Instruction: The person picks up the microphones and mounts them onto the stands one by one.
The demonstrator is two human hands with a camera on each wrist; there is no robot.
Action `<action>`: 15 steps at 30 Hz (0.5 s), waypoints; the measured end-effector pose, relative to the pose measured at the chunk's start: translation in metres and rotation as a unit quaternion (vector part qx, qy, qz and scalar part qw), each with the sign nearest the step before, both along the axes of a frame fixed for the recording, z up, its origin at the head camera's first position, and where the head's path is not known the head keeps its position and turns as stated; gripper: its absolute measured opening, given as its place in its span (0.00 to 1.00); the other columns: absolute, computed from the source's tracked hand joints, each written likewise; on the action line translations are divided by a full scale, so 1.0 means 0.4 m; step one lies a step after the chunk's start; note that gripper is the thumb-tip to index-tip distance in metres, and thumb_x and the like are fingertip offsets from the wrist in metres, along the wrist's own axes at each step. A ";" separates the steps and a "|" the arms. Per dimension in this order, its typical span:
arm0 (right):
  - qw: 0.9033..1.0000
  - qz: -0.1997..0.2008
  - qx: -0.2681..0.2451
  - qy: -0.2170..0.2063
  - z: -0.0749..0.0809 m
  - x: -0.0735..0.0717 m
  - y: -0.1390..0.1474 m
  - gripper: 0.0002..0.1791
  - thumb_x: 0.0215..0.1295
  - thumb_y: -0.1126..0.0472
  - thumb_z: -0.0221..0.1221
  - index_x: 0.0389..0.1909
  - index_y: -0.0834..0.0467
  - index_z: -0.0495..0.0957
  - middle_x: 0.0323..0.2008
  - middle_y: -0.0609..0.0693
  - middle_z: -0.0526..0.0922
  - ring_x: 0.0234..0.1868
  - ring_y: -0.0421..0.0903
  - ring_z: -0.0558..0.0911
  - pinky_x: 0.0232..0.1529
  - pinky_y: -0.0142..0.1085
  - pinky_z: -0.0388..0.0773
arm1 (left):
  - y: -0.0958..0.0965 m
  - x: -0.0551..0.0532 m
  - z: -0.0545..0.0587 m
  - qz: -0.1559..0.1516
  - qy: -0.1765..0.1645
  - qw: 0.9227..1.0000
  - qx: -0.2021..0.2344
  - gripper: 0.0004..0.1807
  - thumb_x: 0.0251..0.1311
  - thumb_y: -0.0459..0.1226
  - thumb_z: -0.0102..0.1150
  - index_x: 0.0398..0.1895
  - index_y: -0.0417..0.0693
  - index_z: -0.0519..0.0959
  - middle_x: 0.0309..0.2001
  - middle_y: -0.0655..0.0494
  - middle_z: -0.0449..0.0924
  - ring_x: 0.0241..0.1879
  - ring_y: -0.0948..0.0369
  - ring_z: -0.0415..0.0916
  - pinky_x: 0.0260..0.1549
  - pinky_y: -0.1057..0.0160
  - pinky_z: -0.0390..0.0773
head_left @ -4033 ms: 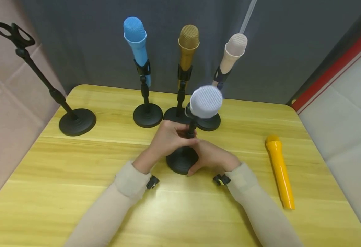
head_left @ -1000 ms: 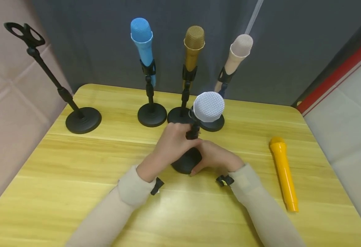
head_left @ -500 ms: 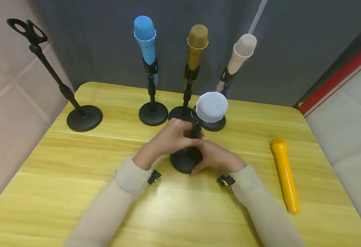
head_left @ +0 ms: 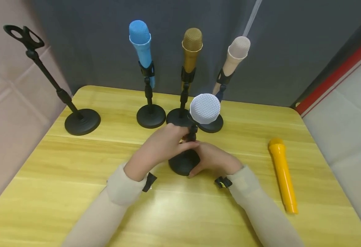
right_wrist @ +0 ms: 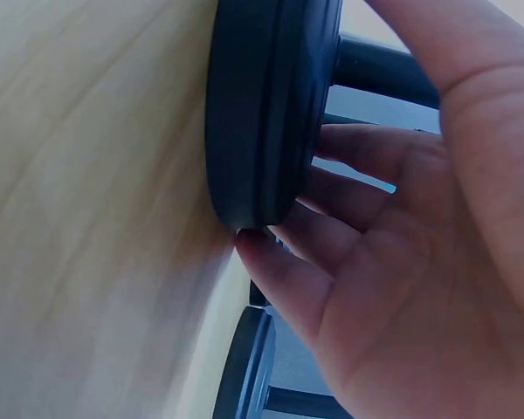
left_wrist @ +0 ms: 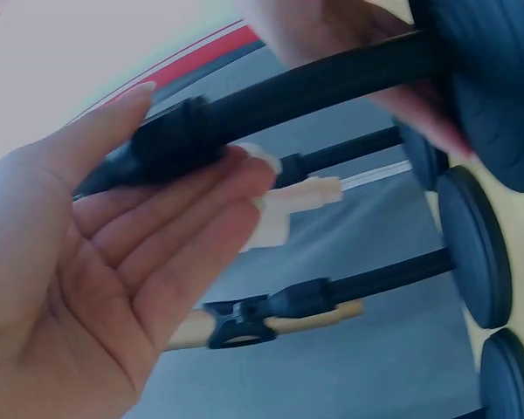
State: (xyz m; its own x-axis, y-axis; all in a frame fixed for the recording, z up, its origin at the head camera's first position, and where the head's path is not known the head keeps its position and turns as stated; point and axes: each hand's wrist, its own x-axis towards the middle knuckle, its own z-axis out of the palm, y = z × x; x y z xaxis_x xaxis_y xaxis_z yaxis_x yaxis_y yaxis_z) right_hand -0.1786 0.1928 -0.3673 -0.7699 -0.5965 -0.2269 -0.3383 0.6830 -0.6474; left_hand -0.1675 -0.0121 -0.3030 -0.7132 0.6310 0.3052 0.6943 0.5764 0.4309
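Observation:
A white-headed microphone (head_left: 205, 108) tops a black microphone stand (head_left: 183, 164) that stands on the table in front of me. My left hand (head_left: 160, 145) holds the stand's upright; in the left wrist view its thumb and fingers lie around the black collar (left_wrist: 179, 131). My right hand (head_left: 215, 158) grips the round base from the right. The right wrist view shows its fingers (right_wrist: 288, 275) curled along the rim of the base (right_wrist: 262, 113). The microphone's body is mostly hidden behind its head in the head view.
Behind stand a blue microphone (head_left: 141, 44), a gold one (head_left: 191, 48) and a beige one (head_left: 234, 58) on black stands. A bare microphone stand (head_left: 82, 121) is at the left. A yellow microphone (head_left: 283, 176) lies on the wooden table (head_left: 60, 192) at the right.
The white microphone head sits slightly lower than 4 seconds ago. My left wrist has turned and shifted a little left over the last half second. The right hand stays at the base.

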 end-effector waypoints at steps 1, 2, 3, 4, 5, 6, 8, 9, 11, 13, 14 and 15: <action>1.000 0.001 0.003 0.005 0.001 0.001 -0.001 0.55 0.42 0.50 0.82 0.73 0.53 0.65 0.68 0.50 0.74 0.68 0.49 0.74 0.76 0.49 0.64 | -0.003 0.004 0.004 0.000 0.002 1.000 -0.001 0.12 0.62 0.46 0.70 0.38 0.48 0.81 0.34 0.57 0.83 0.34 0.61 0.81 0.39 0.63 0.83; 1.000 0.003 0.009 0.011 0.002 0.001 -0.001 0.55 0.42 0.50 0.82 0.72 0.53 0.66 0.68 0.50 0.75 0.68 0.48 0.74 0.75 0.49 0.65 | -0.004 0.009 0.009 0.001 0.006 1.000 -0.003 0.12 0.62 0.46 0.70 0.39 0.48 0.82 0.35 0.56 0.83 0.36 0.60 0.82 0.40 0.63 0.83; 1.000 0.004 0.014 0.018 0.002 0.001 -0.002 0.54 0.42 0.50 0.82 0.72 0.53 0.66 0.67 0.49 0.75 0.67 0.48 0.75 0.75 0.48 0.66 | -0.005 0.013 0.013 0.002 0.009 1.000 -0.006 0.12 0.62 0.45 0.70 0.40 0.48 0.82 0.36 0.56 0.83 0.37 0.60 0.82 0.42 0.62 0.83; 1.000 0.005 0.019 0.023 0.004 0.003 -0.002 0.54 0.42 0.50 0.82 0.72 0.53 0.67 0.67 0.49 0.76 0.67 0.48 0.75 0.75 0.48 0.66 | -0.006 0.017 0.017 0.005 0.012 1.000 -0.011 0.12 0.62 0.45 0.70 0.40 0.48 0.82 0.37 0.55 0.83 0.37 0.60 0.82 0.42 0.62 0.83; 0.999 0.005 0.027 0.029 0.005 0.003 -0.003 0.53 0.42 0.49 0.82 0.71 0.53 0.67 0.66 0.49 0.76 0.66 0.47 0.76 0.74 0.47 0.67 | -0.007 0.021 0.022 0.008 0.015 1.000 -0.016 0.12 0.62 0.45 0.69 0.40 0.47 0.82 0.37 0.55 0.83 0.37 0.60 0.81 0.42 0.63 0.83; 0.999 0.003 0.032 0.034 0.006 0.003 -0.004 0.53 0.41 0.49 0.82 0.71 0.53 0.68 0.66 0.48 0.77 0.66 0.47 0.76 0.74 0.47 0.68 | -0.008 0.026 0.027 0.012 0.019 0.999 -0.024 0.12 0.63 0.45 0.69 0.40 0.48 0.82 0.37 0.55 0.82 0.37 0.60 0.80 0.41 0.62 0.83; 0.998 -0.004 0.045 0.042 0.005 0.008 0.003 0.53 0.41 0.48 0.82 0.70 0.52 0.68 0.65 0.47 0.77 0.65 0.45 0.77 0.73 0.45 0.69 | -0.004 0.033 0.032 0.015 0.026 0.999 -0.031 0.12 0.63 0.46 0.69 0.41 0.48 0.82 0.37 0.56 0.82 0.37 0.61 0.80 0.42 0.62 0.83; 0.998 -0.008 0.051 0.046 0.005 0.009 0.005 0.53 0.41 0.47 0.82 0.70 0.52 0.68 0.65 0.47 0.77 0.65 0.45 0.77 0.73 0.45 0.69 | -0.004 0.037 0.036 0.017 0.028 0.999 -0.032 0.12 0.63 0.46 0.69 0.41 0.49 0.82 0.38 0.56 0.82 0.37 0.60 0.80 0.42 0.61 0.83; 0.997 -0.010 0.062 0.053 0.007 0.009 0.005 0.54 0.41 0.46 0.82 0.71 0.52 0.68 0.66 0.46 0.76 0.65 0.44 0.77 0.73 0.43 0.69 | -0.009 0.046 0.046 0.024 0.032 0.999 -0.030 0.13 0.62 0.46 0.69 0.45 0.50 0.82 0.40 0.56 0.83 0.40 0.60 0.82 0.43 0.58 0.84; 0.995 -0.004 0.074 0.063 0.009 0.007 0.004 0.54 0.41 0.45 0.82 0.71 0.53 0.68 0.66 0.46 0.76 0.65 0.44 0.77 0.72 0.43 0.70 | -0.019 0.054 0.057 0.033 0.032 0.999 -0.022 0.15 0.61 0.45 0.70 0.47 0.51 0.81 0.42 0.56 0.85 0.41 0.59 0.84 0.43 0.56 0.85; 0.994 -0.001 0.083 0.069 0.011 0.005 0.004 0.54 0.41 0.44 0.81 0.71 0.54 0.69 0.66 0.47 0.77 0.65 0.44 0.77 0.72 0.42 0.70 | -0.024 0.059 0.063 0.037 0.031 0.999 -0.019 0.15 0.61 0.45 0.71 0.48 0.52 0.82 0.42 0.56 0.86 0.41 0.58 0.85 0.42 0.56 0.85; 0.993 0.002 0.091 0.074 0.013 0.004 0.006 0.54 0.42 0.44 0.81 0.71 0.55 0.69 0.66 0.47 0.77 0.65 0.44 0.77 0.72 0.42 0.70 | -0.028 0.062 0.069 0.040 0.030 0.999 -0.016 0.16 0.61 0.45 0.71 0.49 0.52 0.82 0.42 0.56 0.87 0.41 0.58 0.86 0.41 0.55 0.85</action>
